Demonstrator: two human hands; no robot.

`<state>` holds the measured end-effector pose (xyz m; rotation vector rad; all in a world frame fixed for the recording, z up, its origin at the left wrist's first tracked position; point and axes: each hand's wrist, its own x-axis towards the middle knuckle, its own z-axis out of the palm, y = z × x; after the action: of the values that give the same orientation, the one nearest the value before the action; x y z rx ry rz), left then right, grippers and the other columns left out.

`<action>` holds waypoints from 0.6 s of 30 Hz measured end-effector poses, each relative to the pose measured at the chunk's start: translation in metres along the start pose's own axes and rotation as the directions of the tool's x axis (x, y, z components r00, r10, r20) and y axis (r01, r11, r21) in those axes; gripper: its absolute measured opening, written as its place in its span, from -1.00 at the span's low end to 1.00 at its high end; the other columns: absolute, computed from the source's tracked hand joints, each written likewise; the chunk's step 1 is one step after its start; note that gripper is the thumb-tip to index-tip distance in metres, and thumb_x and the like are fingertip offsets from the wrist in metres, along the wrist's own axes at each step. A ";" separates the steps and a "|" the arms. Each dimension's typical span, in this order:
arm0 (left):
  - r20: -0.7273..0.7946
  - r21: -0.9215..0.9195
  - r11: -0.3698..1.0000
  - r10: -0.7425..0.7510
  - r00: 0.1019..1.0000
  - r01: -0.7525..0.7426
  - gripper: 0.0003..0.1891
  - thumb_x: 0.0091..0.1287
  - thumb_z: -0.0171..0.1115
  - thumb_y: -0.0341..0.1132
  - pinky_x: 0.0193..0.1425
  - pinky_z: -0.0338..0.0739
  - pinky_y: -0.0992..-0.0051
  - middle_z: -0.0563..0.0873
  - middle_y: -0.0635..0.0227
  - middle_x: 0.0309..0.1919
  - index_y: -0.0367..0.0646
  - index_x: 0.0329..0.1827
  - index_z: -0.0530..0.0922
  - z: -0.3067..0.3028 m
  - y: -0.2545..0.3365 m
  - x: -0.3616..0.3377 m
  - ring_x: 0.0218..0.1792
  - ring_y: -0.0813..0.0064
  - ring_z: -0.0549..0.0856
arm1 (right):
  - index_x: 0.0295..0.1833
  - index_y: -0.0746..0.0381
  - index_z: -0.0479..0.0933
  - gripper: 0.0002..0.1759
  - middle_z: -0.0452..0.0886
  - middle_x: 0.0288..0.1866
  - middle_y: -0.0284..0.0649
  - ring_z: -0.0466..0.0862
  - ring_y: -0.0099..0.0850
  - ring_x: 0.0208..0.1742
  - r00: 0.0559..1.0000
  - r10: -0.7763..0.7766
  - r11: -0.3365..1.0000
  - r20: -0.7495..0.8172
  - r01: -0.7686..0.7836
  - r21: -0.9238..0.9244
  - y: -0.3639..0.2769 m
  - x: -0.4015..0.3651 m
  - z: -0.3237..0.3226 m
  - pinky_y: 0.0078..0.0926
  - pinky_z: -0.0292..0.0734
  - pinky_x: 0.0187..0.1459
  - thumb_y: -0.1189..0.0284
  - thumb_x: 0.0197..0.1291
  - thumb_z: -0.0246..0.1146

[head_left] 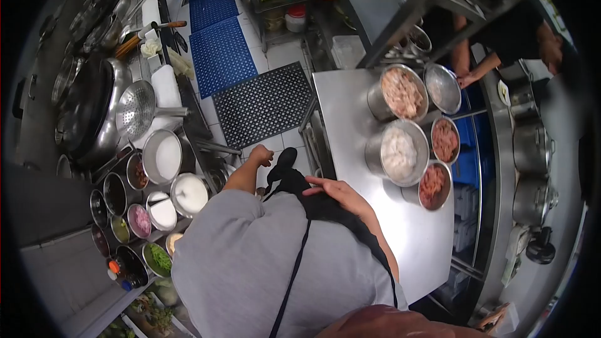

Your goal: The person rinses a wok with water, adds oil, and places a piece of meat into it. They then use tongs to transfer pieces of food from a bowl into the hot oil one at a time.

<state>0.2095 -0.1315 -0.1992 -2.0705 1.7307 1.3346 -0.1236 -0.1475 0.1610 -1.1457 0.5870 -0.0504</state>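
Note:
My left hand (261,155) hangs low in front of my body, its fingers curled in, and nothing shows in it. My right hand (332,191) is held by the dark apron (307,203), fingers stretched out and holding nothing. It is near the left edge of the steel table (357,225). On that table stand metal pots of pale sliced meat (402,92) and whitish pieces (398,152). Smaller metal containers of pinkish meat (445,139) and redder meat (432,184) sit beside them.
Another person's hand (466,79) touches a metal bowl (442,89) across the table. Left are a perforated ladle (136,110), a wok (94,109) and several ingredient containers, including greens (159,259). Black (266,103) and blue (222,62) mats cover the floor ahead.

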 end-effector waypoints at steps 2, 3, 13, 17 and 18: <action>0.040 0.504 0.842 0.202 0.978 -0.195 -0.61 -0.12 0.41 -0.19 -0.05 0.66 0.27 0.79 0.30 -0.23 0.05 -0.14 0.75 -0.014 -0.007 0.019 -0.15 0.20 0.75 | 0.46 0.28 0.34 -0.35 0.66 0.18 -0.24 0.47 -0.47 0.30 0.998 0.014 1.000 -0.063 -0.015 -0.019 -0.022 0.014 -0.005 -0.46 0.12 0.43 0.02 0.50 -0.03; 0.031 0.510 0.839 0.200 0.979 -0.188 -0.63 -0.12 0.41 -0.20 -0.05 0.66 0.28 0.78 0.30 -0.23 0.04 -0.16 0.75 -0.026 -0.007 0.026 -0.16 0.20 0.75 | 0.45 0.29 0.34 -0.36 0.67 0.17 -0.24 0.47 -0.47 0.29 0.997 -0.006 0.999 -0.072 0.004 -0.035 -0.032 0.021 -0.008 -0.46 0.13 0.43 0.04 0.50 -0.02; -0.358 -0.069 0.995 -0.097 0.929 0.077 -0.79 0.10 0.30 -0.31 0.03 0.63 0.20 0.79 0.13 -0.18 -0.07 -0.21 0.75 -0.132 0.053 -0.002 -0.05 0.13 0.74 | 0.42 0.36 0.35 -0.43 0.67 0.14 -0.16 0.54 -0.50 0.21 0.974 -0.151 0.988 -0.169 0.156 0.017 -0.060 0.018 -0.016 -0.60 0.27 0.27 0.22 0.47 0.09; -0.256 0.029 0.998 0.063 0.965 -0.058 -0.78 0.14 0.26 -0.32 0.10 0.60 0.20 0.76 0.08 -0.12 -0.06 -0.18 0.76 -0.142 0.065 -0.005 0.00 0.11 0.72 | 0.41 0.36 0.37 -0.47 0.66 0.13 -0.13 0.57 -0.48 0.20 0.955 -0.229 0.968 -0.188 0.244 0.056 -0.053 0.029 -0.020 -0.59 0.31 0.24 0.29 0.45 0.10; -0.183 0.053 0.998 0.053 0.982 -0.044 -0.76 0.14 0.25 -0.32 0.10 0.61 0.21 0.76 0.10 -0.10 -0.05 -0.16 0.76 -0.151 0.071 -0.008 0.00 0.11 0.73 | 0.40 0.36 0.38 -0.48 0.66 0.13 -0.13 0.57 -0.48 0.20 0.951 -0.236 0.966 -0.199 0.252 0.062 -0.053 0.033 -0.022 -0.59 0.31 0.24 0.29 0.45 0.11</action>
<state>0.2303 -0.2396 -0.0740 -2.2003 1.8774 1.1320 -0.0920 -0.1994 0.1876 -1.1305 0.6030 -0.3994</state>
